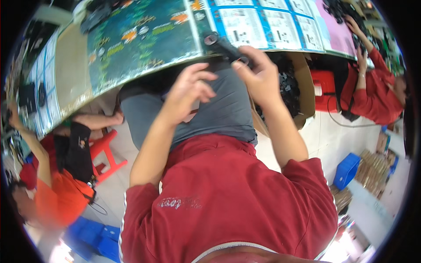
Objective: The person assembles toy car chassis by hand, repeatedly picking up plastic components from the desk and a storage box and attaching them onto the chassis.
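Observation:
My right hand (262, 76) grips one end of a black elongated device (227, 49) between thumb and fingers. Its rounded far end, with a dark disc-like face, lies over the table's front edge. Above my lap, to the left, my left hand (187, 93) is raised with curled fingers spread apart, and no held object shows between the fingertips. A small pale piece (191, 115) shows below that palm; whether the hand touches it, I cannot tell.
The worktable (144, 35) carries a patterned mat and printed sheets (263, 24). Right of my legs stands a cardboard box (307, 87) of black parts. Co-workers sit at left (66, 193) and right (377, 96). A blue crate (347, 171) is on the floor.

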Demonstrator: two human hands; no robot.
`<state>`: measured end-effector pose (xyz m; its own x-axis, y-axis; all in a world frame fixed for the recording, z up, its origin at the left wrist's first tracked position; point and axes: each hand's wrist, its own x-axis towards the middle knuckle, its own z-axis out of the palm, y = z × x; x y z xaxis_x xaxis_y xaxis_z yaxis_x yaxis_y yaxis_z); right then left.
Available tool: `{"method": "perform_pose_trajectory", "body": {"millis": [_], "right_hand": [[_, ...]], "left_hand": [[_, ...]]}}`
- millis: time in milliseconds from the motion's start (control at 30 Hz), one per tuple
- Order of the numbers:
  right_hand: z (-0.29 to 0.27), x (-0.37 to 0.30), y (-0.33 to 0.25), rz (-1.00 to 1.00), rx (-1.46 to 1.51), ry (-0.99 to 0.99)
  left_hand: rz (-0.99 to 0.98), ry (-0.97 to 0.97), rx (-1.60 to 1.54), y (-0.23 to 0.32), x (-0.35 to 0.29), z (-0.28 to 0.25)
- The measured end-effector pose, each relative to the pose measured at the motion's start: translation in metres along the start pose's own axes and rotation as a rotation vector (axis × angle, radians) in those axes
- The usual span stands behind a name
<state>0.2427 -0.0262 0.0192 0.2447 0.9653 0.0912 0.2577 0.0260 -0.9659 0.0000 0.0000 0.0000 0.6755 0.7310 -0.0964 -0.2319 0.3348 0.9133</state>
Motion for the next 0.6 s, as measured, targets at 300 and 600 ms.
{"method": "perform_pose_trajectory", "body": {"millis": [300,600], "right_hand": [[0.090,-0.027,-0.053,-0.760,-0.319,-0.339],[0.080,0.107,0.006,-0.380,-0.840,0.150]], "left_hand": [[0.180,0.514,-0.375,0.016,-0.057,-0.034],[0.292,0.712,-0.315,0.059,-0.130,-0.133]]}}
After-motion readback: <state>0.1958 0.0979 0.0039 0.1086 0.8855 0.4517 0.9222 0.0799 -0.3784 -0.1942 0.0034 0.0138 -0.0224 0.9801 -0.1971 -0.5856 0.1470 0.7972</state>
